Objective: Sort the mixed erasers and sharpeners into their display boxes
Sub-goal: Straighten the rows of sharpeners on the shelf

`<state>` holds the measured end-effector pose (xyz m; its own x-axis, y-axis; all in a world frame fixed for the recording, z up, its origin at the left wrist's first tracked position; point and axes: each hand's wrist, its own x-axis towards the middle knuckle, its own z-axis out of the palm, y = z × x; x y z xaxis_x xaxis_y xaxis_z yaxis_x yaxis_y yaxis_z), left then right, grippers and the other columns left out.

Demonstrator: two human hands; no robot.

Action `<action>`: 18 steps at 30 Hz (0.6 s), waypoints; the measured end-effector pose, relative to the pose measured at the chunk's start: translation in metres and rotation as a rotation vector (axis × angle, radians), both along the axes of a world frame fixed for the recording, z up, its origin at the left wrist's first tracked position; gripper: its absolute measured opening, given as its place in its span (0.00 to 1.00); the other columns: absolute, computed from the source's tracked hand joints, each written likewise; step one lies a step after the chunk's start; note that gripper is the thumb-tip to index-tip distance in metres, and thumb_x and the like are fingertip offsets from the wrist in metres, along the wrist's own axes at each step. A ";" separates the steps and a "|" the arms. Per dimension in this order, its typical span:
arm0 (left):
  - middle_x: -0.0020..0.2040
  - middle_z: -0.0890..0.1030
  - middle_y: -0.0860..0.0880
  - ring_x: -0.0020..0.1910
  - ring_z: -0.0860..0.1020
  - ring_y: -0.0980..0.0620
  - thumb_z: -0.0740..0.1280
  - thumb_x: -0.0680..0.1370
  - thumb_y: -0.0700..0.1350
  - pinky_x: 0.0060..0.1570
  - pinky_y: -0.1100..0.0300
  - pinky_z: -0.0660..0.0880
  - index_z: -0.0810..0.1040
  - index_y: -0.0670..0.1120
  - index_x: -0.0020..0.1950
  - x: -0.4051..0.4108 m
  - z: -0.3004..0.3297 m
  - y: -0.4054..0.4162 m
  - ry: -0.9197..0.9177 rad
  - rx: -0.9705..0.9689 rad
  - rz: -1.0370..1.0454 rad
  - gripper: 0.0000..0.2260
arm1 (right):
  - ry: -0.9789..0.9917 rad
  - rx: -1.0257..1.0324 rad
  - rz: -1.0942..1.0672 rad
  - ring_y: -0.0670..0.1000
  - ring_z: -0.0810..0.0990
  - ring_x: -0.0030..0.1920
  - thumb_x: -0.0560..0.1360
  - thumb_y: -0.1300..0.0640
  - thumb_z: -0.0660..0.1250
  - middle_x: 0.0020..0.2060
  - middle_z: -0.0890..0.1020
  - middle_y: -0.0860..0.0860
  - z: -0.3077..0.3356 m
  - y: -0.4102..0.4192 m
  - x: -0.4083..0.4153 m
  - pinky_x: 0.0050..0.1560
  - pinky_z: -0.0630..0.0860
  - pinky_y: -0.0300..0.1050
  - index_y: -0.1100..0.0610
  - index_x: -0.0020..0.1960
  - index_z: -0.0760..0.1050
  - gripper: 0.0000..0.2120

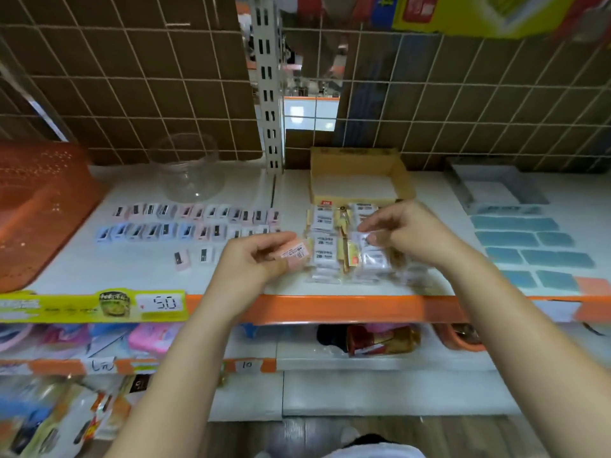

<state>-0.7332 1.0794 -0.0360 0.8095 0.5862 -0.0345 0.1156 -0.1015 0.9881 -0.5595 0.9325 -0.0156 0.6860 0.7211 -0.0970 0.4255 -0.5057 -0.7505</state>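
Left hand [254,259] grips a pale pink wrapped eraser block [296,254], fingers [264,241] curled round its near end, barcode sticker turned up; the print on it is too blurred to read reliably. It is held just left of the pile of white wrapped erasers [347,246] on the white store shelf [99,266], probably because pink stock does not belong with that pile. Right hand [406,231] hovers over the pile with fingers half curled, thumb and forefinger closing toward a clear-wrapped packet; cannot tell whether it has hold of one. White wrappers read "2B". Behind the pile an open brown cardboard display box [360,180] stands, apparently unfilled, likely the destination for these erasers. To the left, small pastel plastic sharpeners [195,223] lie in two neat rows, two more apart nearer the shelf edge; laid flat for counting or boxing, I judge. To the right, flat blue rectangular erasers [529,241] lie in rows before a grey open tray [496,190]. Clear plastic jar [190,166] and orange perforated basket [43,206] stand at left. Yellow-green shelf-edge price label [96,305] reads "5.0".
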 end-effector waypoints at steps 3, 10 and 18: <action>0.42 0.79 0.49 0.37 0.77 0.62 0.71 0.68 0.30 0.39 0.73 0.74 0.77 0.49 0.52 0.015 0.000 -0.014 -0.050 -0.015 0.061 0.19 | -0.257 -0.097 0.101 0.46 0.78 0.51 0.73 0.62 0.68 0.52 0.82 0.51 -0.009 -0.005 0.010 0.54 0.70 0.34 0.56 0.54 0.81 0.10; 0.33 0.80 0.55 0.33 0.76 0.62 0.72 0.65 0.28 0.39 0.71 0.75 0.77 0.48 0.45 0.045 0.004 -0.057 -0.148 0.034 0.204 0.17 | -0.562 0.012 0.427 0.57 0.77 0.55 0.74 0.61 0.66 0.51 0.82 0.57 -0.027 -0.016 0.030 0.60 0.66 0.44 0.63 0.54 0.80 0.10; 0.37 0.78 0.53 0.39 0.79 0.61 0.71 0.68 0.29 0.45 0.69 0.74 0.64 0.60 0.62 0.053 0.007 -0.095 -0.268 0.314 0.333 0.35 | 0.243 0.405 0.178 0.42 0.75 0.31 0.76 0.59 0.64 0.34 0.80 0.48 -0.007 -0.034 0.020 0.34 0.72 0.33 0.60 0.49 0.80 0.07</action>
<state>-0.6801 0.9842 -0.0293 0.5338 0.7623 0.3661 -0.0601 -0.3976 0.9156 -0.5390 0.8990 -0.0228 0.5411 0.8378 0.0731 0.2676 -0.0891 -0.9594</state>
